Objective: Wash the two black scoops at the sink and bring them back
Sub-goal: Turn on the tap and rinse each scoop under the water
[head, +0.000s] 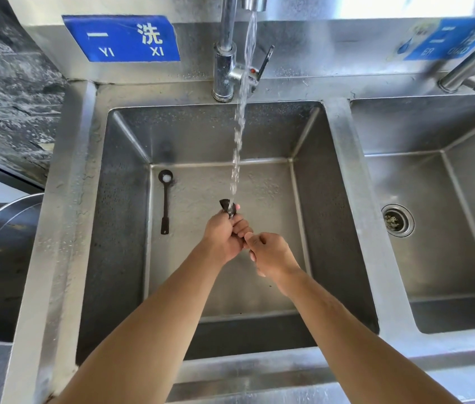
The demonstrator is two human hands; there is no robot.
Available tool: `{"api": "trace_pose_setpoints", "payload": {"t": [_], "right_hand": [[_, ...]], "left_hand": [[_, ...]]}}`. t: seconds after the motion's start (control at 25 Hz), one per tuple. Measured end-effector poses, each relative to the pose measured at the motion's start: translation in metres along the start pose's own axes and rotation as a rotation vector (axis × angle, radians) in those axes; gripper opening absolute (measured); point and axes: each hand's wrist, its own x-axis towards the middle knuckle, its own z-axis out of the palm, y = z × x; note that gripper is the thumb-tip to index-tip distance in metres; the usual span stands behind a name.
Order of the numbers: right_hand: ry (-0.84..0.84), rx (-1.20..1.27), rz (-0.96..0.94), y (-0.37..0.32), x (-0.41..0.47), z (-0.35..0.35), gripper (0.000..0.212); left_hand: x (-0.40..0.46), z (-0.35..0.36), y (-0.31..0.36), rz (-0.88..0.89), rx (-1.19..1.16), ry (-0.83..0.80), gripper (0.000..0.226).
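Steel sink (131,135) taking tap water (239,135) straight onto the grip. Left hand (224,237) curling round scoop (228,207), bowl poking out just above the fingers, under the stream. Right hand (271,255) touching the left, fingers loosely curled, seemingly pinching the handle end, though hard telling. Second scoop (165,199) lying well left of the grip, white residue in its bowl, probably unwashed. Judging about halfway: rinsing one, other and return waiting.
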Motion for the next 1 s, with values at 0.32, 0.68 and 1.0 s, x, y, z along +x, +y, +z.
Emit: {"api": "trace_pose_setpoints", "payload": {"t": [0.32,0.68,1.0], "right_hand": [[0.012,-0.015,-0.057,-0.006,-0.008,0.005,0.026],[-0.030,-0.149,-0.108,0.017,-0.006,0.016,0.021],[-0.023,0.036,0.028,0.006,0.002,0.010,0.034]], "left_hand": [[-0.004,-0.008,-0.006,0.121,-0.351,-0.041,0.032],[-0.008,-0.009,0.006,-0.038,-0.056,0.003,0.050],[0.004,0.012,-0.002,0.121,0.129,0.101,0.043]]}}
